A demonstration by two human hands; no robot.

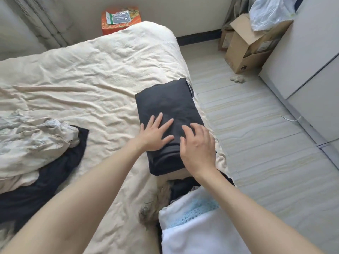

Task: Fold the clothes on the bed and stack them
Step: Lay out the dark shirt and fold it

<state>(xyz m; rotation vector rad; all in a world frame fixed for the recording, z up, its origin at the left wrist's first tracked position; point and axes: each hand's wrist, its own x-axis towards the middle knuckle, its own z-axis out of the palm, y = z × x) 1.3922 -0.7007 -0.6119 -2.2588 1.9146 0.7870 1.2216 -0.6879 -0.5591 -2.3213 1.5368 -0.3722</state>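
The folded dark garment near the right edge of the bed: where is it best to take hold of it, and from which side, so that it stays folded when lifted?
Probably by its two long sides, sliding flat fingers under the folded dark garment from left and right. It lies flat in layers, with loose edges at the near end, so pinching the top would likely open it. The left hand and right hand already rest there.

Bedroom floor and corner clutter around the bed

At 12 o'clock an orange box [121, 20] stands against the wall with a clear plastic packet [120, 17] lying on top. At 2 o'clock an open cardboard box [246, 52] sits on the pale striped floor [256, 143], a plastic bag [269, 12] resting on it. A white cabinet [302, 61] lines the 3 o'clock side; a curtain [42, 21] hangs at 11 o'clock.
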